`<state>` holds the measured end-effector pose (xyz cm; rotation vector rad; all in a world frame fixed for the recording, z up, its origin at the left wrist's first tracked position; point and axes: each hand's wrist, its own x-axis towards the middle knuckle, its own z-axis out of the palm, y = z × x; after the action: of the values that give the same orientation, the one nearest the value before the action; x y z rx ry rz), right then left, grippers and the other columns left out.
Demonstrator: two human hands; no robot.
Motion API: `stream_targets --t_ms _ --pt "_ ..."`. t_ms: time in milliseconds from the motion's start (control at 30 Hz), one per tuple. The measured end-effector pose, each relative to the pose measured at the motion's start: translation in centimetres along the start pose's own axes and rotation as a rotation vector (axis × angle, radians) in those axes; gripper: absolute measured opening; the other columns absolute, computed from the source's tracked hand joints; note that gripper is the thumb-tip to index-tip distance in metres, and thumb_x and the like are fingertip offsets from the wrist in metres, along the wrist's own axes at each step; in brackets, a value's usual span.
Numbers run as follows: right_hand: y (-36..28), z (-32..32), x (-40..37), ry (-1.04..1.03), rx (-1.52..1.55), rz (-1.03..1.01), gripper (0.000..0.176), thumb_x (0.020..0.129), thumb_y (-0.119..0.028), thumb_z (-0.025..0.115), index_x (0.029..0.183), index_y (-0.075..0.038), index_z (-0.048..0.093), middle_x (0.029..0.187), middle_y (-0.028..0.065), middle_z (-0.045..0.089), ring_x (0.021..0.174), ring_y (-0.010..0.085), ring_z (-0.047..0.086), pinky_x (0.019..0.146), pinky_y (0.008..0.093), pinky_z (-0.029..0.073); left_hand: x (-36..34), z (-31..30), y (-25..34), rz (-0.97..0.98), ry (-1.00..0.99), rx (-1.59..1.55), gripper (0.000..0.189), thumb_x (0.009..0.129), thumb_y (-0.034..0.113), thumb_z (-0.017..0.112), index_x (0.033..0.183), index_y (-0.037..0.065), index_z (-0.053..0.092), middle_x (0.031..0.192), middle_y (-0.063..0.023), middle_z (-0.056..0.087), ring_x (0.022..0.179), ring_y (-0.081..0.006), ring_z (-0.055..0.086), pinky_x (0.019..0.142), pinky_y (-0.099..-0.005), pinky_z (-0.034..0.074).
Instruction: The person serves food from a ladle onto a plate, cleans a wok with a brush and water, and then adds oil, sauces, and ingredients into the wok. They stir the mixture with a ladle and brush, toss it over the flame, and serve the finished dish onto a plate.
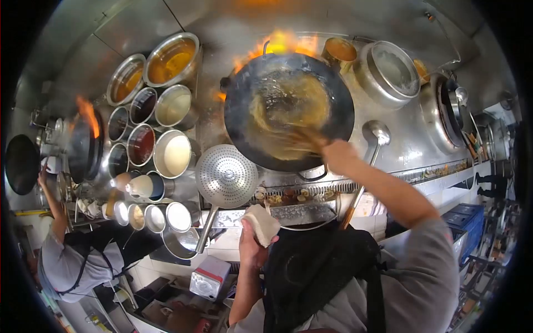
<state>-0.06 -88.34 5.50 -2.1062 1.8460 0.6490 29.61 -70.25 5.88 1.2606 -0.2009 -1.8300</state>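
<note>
My right hand (340, 157) is closed around a bamboo wok brush (304, 140), blurred by motion, inside the large black wok (233, 111). Yellowish, wet-looking liquid swirls on the wok's bottom, and flames (280, 43) rise behind its far rim. Close to my body, my left hand (253, 248) grips a folded whitish cloth (262, 223), apart from the wok. Just beyond that hand lies a perforated strainer (227, 175), its handle pointing toward me. To the right of the wok rests a ladle (377, 133) with a wooden handle end.
Metal pots of sauces and liquids (172, 154) crowd the left side, with two oil bowls (171, 60) behind them. A large pot (391, 72) stands at the back right. Food scraps line the front gutter (300, 195). At far left a co-worker (83, 261) reaches toward another wok (22, 165).
</note>
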Motion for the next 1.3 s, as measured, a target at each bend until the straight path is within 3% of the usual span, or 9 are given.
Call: stream_targets --t_ms 167,233,333,433,567,900,1000,1067,1300 --pt "7.2 -0.7 9.2 0.449 0.033 0.1 0.061 0.09 -0.025 0.059 0.147 -0.014 0.039 0.1 0.0192 0.067 0.087 0.0375 0.069 0.074 0.048 0.058 -0.4 -1.2 0.2 0.027 0.097 0.039 0.069 0.1 0.062 0.03 0.14 0.008 0.041 0.12 -0.0142 0.061 0.108 -0.0292 0.064 0.073 -0.0351 0.058" --pt "1.3 -3.5 13.1 0.23 0.31 0.131 0.061 0.092 -0.036 0.058 0.146 -0.013 0.039 0.101 0.0248 0.068 0.09 0.0398 0.068 0.079 0.0489 0.057 0.2 -1.7 -0.4 0.034 0.095 0.029 0.069 0.1 0.062 0.029 0.14 0.007 0.041 0.121 -0.0143 0.06 0.108 -0.0292 0.064 0.074 -0.0354 0.058" --pt "-5.4 0.2 14.2 0.461 0.67 -0.071 0.062 0.091 -0.041 0.058 0.144 -0.012 0.044 0.103 0.0261 0.068 0.089 0.0424 0.069 0.079 0.0472 0.058 0.5 -1.1 -0.3 0.039 0.061 -0.006 0.065 0.101 0.056 0.033 0.141 0.005 0.04 0.124 -0.0146 0.059 0.111 -0.029 0.062 0.077 -0.0361 0.058" --pt "-6.2 -3.3 6.5 -0.118 0.995 -0.132 0.064 0.09 -0.037 0.063 0.149 -0.023 0.041 0.101 0.0229 0.068 0.067 0.0277 0.067 0.05 0.0386 0.054 1.4 -1.1 -1.3 0.082 -0.02 0.063 0.06 0.102 0.054 0.035 0.143 0.01 0.038 0.128 -0.0113 0.057 0.115 -0.0267 0.06 0.078 -0.0403 0.057" --pt "4.9 -2.1 3.6 -0.164 0.379 -0.408 0.067 0.083 -0.048 0.066 0.145 -0.029 0.048 0.127 0.0179 0.062 0.098 0.0346 0.067 0.096 0.0386 0.05 0.9 0.6 -0.5 0.239 -0.09 0.376 0.06 0.102 0.057 0.031 0.144 0.014 0.039 0.133 -0.0086 0.053 0.119 -0.0262 0.056 0.081 -0.046 0.056" --pt "13.8 7.1 -5.4 1.106 0.696 0.305 0.056 0.093 -0.037 0.063 0.145 -0.025 0.045 0.106 0.0251 0.063 0.095 0.0433 0.063 0.08 0.0484 0.051 9.8 10.2 -3.2 -0.086 -0.29 -0.01 0.051 0.104 0.043 0.043 0.137 0.005 0.038 0.133 -0.0126 0.049 0.121 -0.0311 0.052 0.093 -0.0524 0.051" --pt "14.5 16.9 -14.6 0.963 0.646 0.55 0.065 0.093 -0.033 0.062 0.15 -0.022 0.036 0.112 0.0267 0.06 0.097 0.0461 0.062 0.081 0.0496 0.051 14.1 12.4 -5.7 -0.057 -0.204 -0.02 0.036 0.102 0.025 0.051 0.127 0.001 0.042 0.125 -0.0161 0.052 0.114 -0.0303 0.056 0.091 -0.0502 0.054" --pt "16.4 23.5 -20.9 0.457 0.812 0.667 0.07 0.091 -0.028 0.061 0.153 -0.019 0.029 0.119 0.03 0.058 0.104 0.0477 0.059 0.087 0.0491 0.049 16.7 11.3 -6.7 -0.045 -0.209 -0.117 0.025 0.094 0.008 0.057 0.115 0.0 0.046 0.113 -0.0175 0.055 0.103 -0.0303 0.06 0.083 -0.0467 0.058" --pt "14.1 22.7 -32.8 0.718 0.919 0.544 0.061 0.089 -0.018 0.066 0.144 -0.004 0.043 0.12 0.029 0.061 0.11 0.0433 0.06 0.094 0.0452 0.048 11.6 12.7 -5.9 0.175 0.024 0.093 0.011 0.088 0.003 0.056 0.099 0.002 0.055 0.086 -0.0101 0.06 0.07 -0.023 0.063 0.055 -0.0398 0.055"
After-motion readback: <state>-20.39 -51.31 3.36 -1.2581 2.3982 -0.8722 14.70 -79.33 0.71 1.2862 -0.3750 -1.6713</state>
